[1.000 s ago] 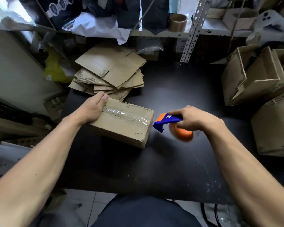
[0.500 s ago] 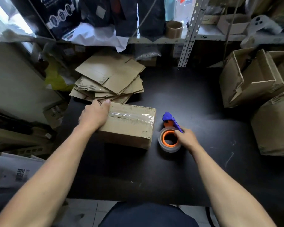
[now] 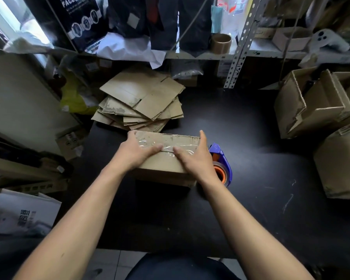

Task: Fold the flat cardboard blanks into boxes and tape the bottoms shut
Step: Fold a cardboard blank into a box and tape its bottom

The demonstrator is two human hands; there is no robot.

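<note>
Left hand (image 3: 136, 151) and right hand (image 3: 192, 156) are pressing flat, fingers released, on the brown cardboard box's (image 3: 166, 158) clear tape (image 3: 166, 146); uneven pressure is risking wrinkles, lifting ends.

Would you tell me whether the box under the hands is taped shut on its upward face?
Shut: clear tape runs along the box seam, flaps flat, both hands resting on it.

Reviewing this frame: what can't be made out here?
Head view only:
- Tape seam on the box: its middle is covered by the left hand and right hand.
- Tape dispenser: partly behind the right wrist.
- Lower flat blanks: buried under the top sheet.
- Right-hand boxes: cut by the frame edge.
</note>
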